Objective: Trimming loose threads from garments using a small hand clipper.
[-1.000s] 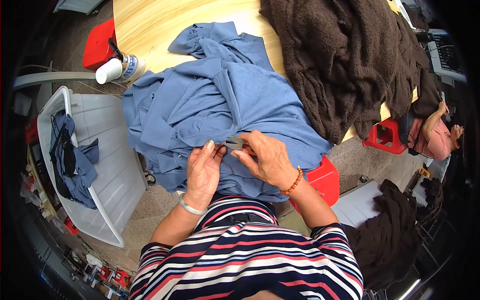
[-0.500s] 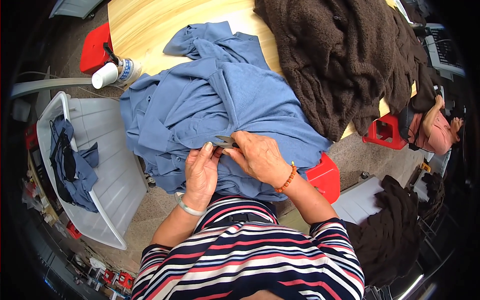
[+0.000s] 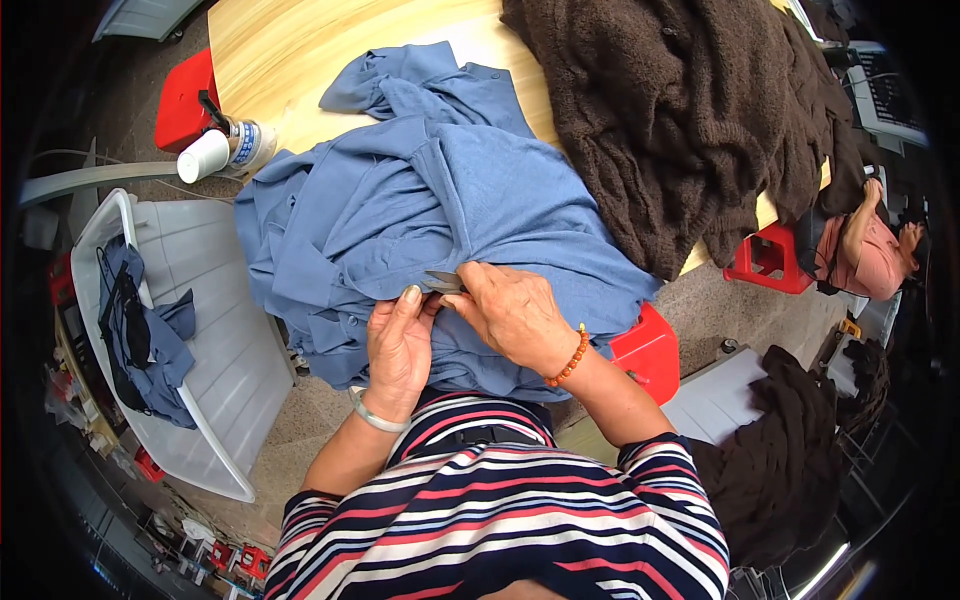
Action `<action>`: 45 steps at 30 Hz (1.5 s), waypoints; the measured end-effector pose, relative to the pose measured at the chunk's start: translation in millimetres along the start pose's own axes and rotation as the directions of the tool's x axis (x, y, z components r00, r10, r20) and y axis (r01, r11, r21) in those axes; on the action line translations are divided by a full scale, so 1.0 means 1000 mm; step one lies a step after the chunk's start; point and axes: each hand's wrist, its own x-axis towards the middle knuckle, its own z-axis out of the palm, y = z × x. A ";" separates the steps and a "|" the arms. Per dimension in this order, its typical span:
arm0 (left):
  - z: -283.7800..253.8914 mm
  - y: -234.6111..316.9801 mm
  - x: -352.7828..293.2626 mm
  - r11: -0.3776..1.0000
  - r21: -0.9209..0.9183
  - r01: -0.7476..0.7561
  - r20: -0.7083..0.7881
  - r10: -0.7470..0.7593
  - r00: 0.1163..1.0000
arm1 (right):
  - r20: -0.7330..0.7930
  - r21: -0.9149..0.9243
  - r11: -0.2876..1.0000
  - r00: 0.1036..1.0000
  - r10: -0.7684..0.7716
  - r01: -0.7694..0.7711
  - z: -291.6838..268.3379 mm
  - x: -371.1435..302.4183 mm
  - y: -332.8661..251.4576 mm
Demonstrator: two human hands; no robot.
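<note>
A blue buttoned shirt (image 3: 370, 190) lies rumpled over the near part of the table and hangs off its edge toward me. My right hand (image 3: 512, 308) is closed around small metal thread snips (image 3: 441, 281), whose pointed blades stick out to the left just above the cloth. Close beside them, my left hand (image 3: 400, 340) pinches a fold of the shirt between thumb and fingers. The fold itself is mostly hidden under the fingertips. The snips' handles are covered by my right hand.
Dark brown knitwear (image 3: 680, 130) is heaped on the table (image 3: 290, 60) at the right. A white cup (image 3: 204, 155) and a jar (image 3: 252, 145) stand at its left edge. A white bin (image 3: 220, 330) holds blue and black cloth. Red stools (image 3: 648, 352) stand around; a person (image 3: 868, 250) sits at far right.
Both hands stay nearly in place over the shirt. The snips' blades look a little further apart and have shifted slightly left. The whole view has drifted a little.
</note>
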 end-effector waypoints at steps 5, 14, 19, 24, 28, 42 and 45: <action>0.000 0.000 0.000 1.000 -0.005 0.001 -0.006 -0.001 1.000 | -0.016 -0.051 0.998 0.999 -0.048 0.047 0.001 0.000 0.000; 0.004 0.001 0.000 1.000 0.006 0.002 -0.025 -0.002 1.000 | -0.059 -0.022 0.996 0.994 -0.092 0.091 0.000 0.001 0.008; 0.002 0.001 0.000 1.000 -0.005 0.016 -0.067 -0.016 0.998 | -0.092 0.077 0.993 0.991 0.100 -0.093 -0.009 0.000 0.013; -0.003 -0.002 0.002 1.000 -0.004 0.008 -0.017 -0.008 1.000 | -0.021 0.043 0.999 1.000 -0.014 0.015 -0.004 -0.001 0.006; -0.006 -0.002 0.003 1.000 -0.013 0.017 -0.002 -0.017 1.000 | 0.029 0.009 0.999 0.999 -0.031 0.031 0.004 -0.002 0.005; 0.006 0.017 0.005 0.992 0.102 0.069 -0.074 -0.062 0.995 | -0.017 0.195 0.981 1.000 0.017 -0.013 0.023 0.011 0.002; -0.009 0.019 0.008 0.965 0.246 0.087 -0.176 -0.043 0.983 | -0.029 0.174 0.985 1.000 0.000 0.005 0.026 0.003 0.001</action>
